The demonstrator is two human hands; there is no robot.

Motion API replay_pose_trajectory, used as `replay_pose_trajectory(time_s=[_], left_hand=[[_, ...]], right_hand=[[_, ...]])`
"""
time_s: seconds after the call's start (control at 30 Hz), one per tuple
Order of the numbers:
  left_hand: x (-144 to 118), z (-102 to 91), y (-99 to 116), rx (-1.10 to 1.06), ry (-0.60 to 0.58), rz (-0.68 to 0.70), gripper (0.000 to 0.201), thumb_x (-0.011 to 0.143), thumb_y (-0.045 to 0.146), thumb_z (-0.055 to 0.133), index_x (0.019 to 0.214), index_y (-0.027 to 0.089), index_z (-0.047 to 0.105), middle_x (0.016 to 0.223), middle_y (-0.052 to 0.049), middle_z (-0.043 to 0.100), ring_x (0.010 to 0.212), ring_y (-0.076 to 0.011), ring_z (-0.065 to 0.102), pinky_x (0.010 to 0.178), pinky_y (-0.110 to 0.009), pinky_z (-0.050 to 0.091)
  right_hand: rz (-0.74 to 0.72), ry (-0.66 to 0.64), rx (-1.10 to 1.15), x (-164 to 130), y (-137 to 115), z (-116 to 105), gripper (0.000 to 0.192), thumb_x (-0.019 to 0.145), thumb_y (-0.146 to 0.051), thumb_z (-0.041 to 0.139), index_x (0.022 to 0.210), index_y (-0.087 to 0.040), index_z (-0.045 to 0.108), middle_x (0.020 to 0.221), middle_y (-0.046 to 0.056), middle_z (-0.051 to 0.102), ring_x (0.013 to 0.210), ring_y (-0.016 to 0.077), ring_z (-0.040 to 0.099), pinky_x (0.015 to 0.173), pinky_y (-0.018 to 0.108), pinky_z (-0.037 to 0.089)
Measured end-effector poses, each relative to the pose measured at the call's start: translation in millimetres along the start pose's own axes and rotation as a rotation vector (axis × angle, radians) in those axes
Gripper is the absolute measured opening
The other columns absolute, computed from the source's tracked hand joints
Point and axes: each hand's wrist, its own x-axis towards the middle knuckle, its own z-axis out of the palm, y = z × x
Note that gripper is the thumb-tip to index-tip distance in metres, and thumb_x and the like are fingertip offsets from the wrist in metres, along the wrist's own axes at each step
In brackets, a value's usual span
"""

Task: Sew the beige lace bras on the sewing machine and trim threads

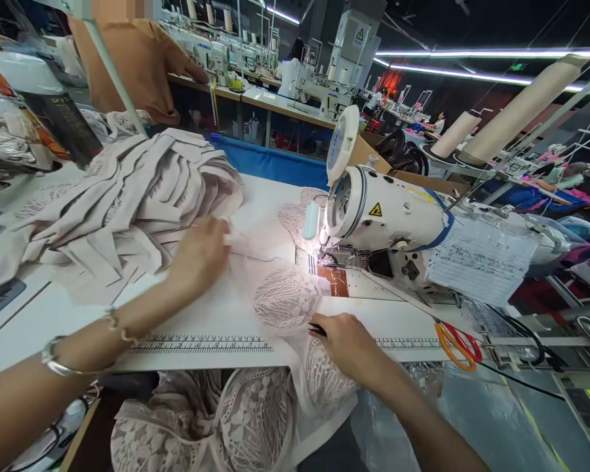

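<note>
Pinched fingers of the right hand (350, 342) held a small dark tool (316, 328) beside a lace cup (288, 303).
The left hand (200, 254) showed blurred beside sheer beige cloth (248, 244); whether it gripped anything could not be told. The cup lay on the white table (206, 319), near the lit needle area of the sewing machine (373, 210), while a second lace cup (330, 372) drooped over the front edge. That hanging weight could have dragged the cloth askew near the needle, and a slip of the right hand could have snagged the lace on the tool's tip. Beyond the left hand, a loose pile of beige strips (142, 196) could have slid if the forearm brushed it.
</note>
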Motion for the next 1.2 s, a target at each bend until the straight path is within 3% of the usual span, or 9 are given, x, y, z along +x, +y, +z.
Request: replay_pose_trajectory(time_s=[0.1, 0.17, 0.27, 0.43, 0.53, 0.67, 0.87, 1.07, 1.2], left_hand=[[-15, 29.5, 63, -0.228, -0.33, 0.626, 0.033, 0.097, 0.01, 0.039, 0.117, 0.018, 0.064, 0.114, -0.011, 0.07, 0.109, -0.0234, 0.064, 0.102, -0.041, 0.051], [-23, 51.6, 99, -0.297, -0.459, 0.839, 0.035, 0.098, 0.011, 0.041, 0.128, 0.014, 0.059, 0.128, -0.014, 0.066, 0.125, -0.0242, 0.058, 0.112, -0.04, 0.045], [-23, 73.0, 120, -0.32, -0.449, 0.783, 0.039, 0.096, 0.018, 0.05, 0.133, 0.008, 0.054, 0.139, -0.022, 0.056, 0.133, -0.0314, 0.049, 0.115, -0.046, 0.041], [6, 78.0, 97, -0.477, -0.53, 0.725, 0.033, 0.096, 0.03, 0.055, 0.123, 0.012, 0.058, 0.125, -0.018, 0.063, 0.114, -0.0282, 0.06, 0.101, -0.042, 0.05], [20, 83.8, 87, -0.54, -0.539, 0.597, 0.028, 0.103, 0.024, 0.036, 0.106, 0.016, 0.062, 0.105, -0.01, 0.07, 0.096, -0.0192, 0.066, 0.087, -0.031, 0.054], [14, 99.6, 94, -0.367, -0.399, 0.443, 0.031, 0.101, 0.023, 0.034, 0.103, 0.008, 0.061, 0.11, -0.021, 0.067, 0.104, -0.0295, 0.063, 0.087, -0.045, 0.052], [-16, 103.1, 107, 0.14, -0.262, 0.595, 0.058, 0.101, 0.045, 0.048, 0.132, -0.004, 0.056, 0.14, -0.03, 0.057, 0.133, -0.0375, 0.053, 0.113, -0.051, 0.037], [-12, 94.2, 109, 0.152, -0.264, 0.667, 0.062, 0.102, 0.044, 0.045, 0.129, -0.01, 0.057, 0.131, -0.032, 0.062, 0.123, -0.0385, 0.061, 0.108, -0.048, 0.041], [-5, 92.3, 106, 0.12, -0.274, 0.701, 0.061, 0.1, 0.043, 0.046, 0.129, -0.009, 0.057, 0.13, -0.031, 0.063, 0.122, -0.0371, 0.061, 0.105, -0.047, 0.045]], right_hand=[[-0.062, -0.11, -0.068, 5, 5, -43, 0.019, 0.095, -0.024, 0.061, 0.079, -0.021, 0.071, 0.068, 0.002, 0.067, 0.059, 0.0148, 0.056, 0.053, 0.025, 0.025], [-0.129, -0.166, -0.124, 10, 11, -68, 0.017, 0.091, -0.023, 0.067, 0.074, -0.02, 0.071, 0.068, 0.001, 0.067, 0.062, 0.0145, 0.056, 0.056, 0.024, 0.027], [-0.066, -0.133, -0.296, 22, 29, -80, 0.022, 0.09, -0.016, 0.064, 0.069, -0.018, 0.069, 0.068, 0.004, 0.067, 0.064, 0.0168, 0.057, 0.058, 0.027, 0.027], [0.164, 0.189, -0.22, 60, 56, -34, 0.018, 0.096, -0.012, 0.051, 0.099, -0.017, 0.068, 0.101, 0.01, 0.073, 0.084, 0.0195, 0.064, 0.066, 0.027, 0.034], [0.311, 0.325, -0.065, 78, 58, -6, 0.017, 0.099, -0.029, 0.052, 0.095, -0.021, 0.066, 0.088, 0.004, 0.073, 0.077, 0.018, 0.063, 0.062, 0.025, 0.032], [0.421, 0.447, 0.019, 83, 53, 9, 0.017, 0.093, -0.032, 0.058, 0.08, -0.022, 0.065, 0.075, 0.001, 0.071, 0.069, 0.0175, 0.059, 0.057, 0.026, 0.025], [0.287, 0.552, 0.048, 76, 56, 17, 0.018, 0.091, -0.03, 0.057, 0.075, -0.022, 0.059, 0.073, 0.002, 0.071, 0.066, 0.0175, 0.06, 0.06, 0.026, 0.031], [0.193, 0.583, -0.018, 76, 58, 30, 0.006, 0.086, -0.017, 0.054, 0.085, -0.02, 0.059, 0.067, 0.001, 0.069, 0.057, 0.0176, 0.062, 0.057, 0.026, 0.036], [0.113, 0.633, -0.161, 76, 57, 34, 0.018, 0.091, -0.013, 0.047, 0.095, -0.017, 0.064, 0.059, 0.001, 0.068, 0.05, 0.0172, 0.062, 0.053, 0.026, 0.037]])
